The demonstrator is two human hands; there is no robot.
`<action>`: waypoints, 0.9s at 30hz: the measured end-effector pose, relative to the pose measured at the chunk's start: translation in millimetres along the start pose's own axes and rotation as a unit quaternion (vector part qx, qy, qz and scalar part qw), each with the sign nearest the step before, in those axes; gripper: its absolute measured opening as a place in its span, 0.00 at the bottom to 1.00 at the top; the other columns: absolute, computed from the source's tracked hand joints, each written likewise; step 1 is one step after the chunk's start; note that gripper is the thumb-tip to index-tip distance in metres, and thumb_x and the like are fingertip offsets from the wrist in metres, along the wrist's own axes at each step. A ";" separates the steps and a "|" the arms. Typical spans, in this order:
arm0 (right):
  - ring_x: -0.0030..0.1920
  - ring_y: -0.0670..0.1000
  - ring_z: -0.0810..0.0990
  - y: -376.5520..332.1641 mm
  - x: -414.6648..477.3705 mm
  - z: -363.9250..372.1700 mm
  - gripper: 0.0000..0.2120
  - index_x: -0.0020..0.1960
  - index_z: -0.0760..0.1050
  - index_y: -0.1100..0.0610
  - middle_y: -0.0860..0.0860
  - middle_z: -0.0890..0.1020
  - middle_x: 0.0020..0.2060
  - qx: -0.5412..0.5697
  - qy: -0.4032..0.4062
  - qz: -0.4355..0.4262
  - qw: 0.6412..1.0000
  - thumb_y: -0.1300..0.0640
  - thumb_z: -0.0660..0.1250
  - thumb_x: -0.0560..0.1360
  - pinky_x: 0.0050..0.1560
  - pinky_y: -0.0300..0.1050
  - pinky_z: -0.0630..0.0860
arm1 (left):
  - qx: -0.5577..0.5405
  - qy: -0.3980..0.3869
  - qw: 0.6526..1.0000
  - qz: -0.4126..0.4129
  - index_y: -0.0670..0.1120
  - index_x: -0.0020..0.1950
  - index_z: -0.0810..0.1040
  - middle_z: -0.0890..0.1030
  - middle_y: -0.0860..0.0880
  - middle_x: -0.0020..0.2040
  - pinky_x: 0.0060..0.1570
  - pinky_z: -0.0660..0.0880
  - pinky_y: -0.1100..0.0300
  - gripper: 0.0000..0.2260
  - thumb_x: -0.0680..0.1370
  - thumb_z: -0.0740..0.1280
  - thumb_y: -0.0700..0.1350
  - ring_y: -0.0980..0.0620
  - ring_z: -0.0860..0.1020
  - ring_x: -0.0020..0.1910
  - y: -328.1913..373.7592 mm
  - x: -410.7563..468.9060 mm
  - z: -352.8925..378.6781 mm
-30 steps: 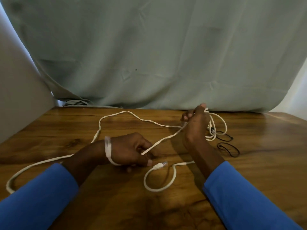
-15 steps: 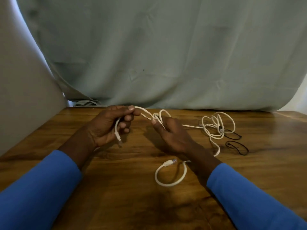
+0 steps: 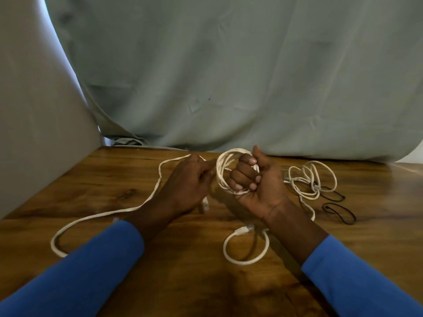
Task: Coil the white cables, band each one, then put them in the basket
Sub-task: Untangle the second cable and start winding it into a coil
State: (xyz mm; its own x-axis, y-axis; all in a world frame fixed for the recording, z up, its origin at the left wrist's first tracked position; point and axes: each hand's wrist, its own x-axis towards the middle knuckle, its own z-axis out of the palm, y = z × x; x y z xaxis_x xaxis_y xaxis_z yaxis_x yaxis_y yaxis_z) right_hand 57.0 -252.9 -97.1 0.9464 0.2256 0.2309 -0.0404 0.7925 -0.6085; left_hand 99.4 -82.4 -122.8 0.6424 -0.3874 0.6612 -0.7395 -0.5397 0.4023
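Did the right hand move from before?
Yes. The right hand, gripping the coil, moved left, away from the black bands.

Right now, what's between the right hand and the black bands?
Head view: a loose white cable tangle, between right hand and black bands.

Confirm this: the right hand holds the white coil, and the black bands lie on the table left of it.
No. The head view shows the black bands on the table right of the white coil; the right hand does hold it.
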 end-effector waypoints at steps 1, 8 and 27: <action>0.16 0.45 0.59 -1.3 0.7 -1.2 0.26 0.30 0.68 0.53 0.46 0.62 0.16 0.009 0.017 -0.019 1.000 0.46 0.52 0.84 0.23 0.36 0.63 | -0.015 0.001 1.000 0.008 0.56 0.53 0.84 0.80 0.54 0.40 0.40 0.68 0.58 0.10 0.81 0.66 0.42 0.55 0.77 0.41 9.4 -1.2 2.8; 0.16 0.45 0.61 -9.7 0.7 -4.0 0.22 0.33 0.65 0.52 0.45 0.61 0.17 0.047 0.078 -0.072 0.993 0.45 0.53 0.84 0.23 0.36 0.65 | -0.164 0.053 0.977 -0.125 0.50 0.56 0.82 0.86 0.54 0.41 0.44 0.84 0.51 0.10 0.77 0.73 0.40 0.57 0.84 0.40 36.0 -9.8 19.8; 0.22 0.48 0.69 -6.7 -6.8 4.3 0.23 0.34 0.67 0.52 0.48 0.67 0.21 0.063 0.131 -0.093 0.985 0.42 0.54 0.84 0.29 0.37 0.72 | -0.113 0.029 0.987 0.113 0.47 0.46 0.85 0.82 0.56 0.37 0.34 0.77 0.55 0.02 0.77 0.76 0.44 0.55 0.81 0.35 43.1 -15.5 19.6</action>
State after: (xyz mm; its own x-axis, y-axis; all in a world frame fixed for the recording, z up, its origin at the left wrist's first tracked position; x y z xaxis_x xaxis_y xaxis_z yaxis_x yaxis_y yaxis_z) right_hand 49.5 -257.3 -91.4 0.9909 -0.0708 0.1145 0.1169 0.8743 -0.4710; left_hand 61.5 -114.3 -128.1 0.4473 -0.4314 0.7835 -0.8932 -0.2605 0.3665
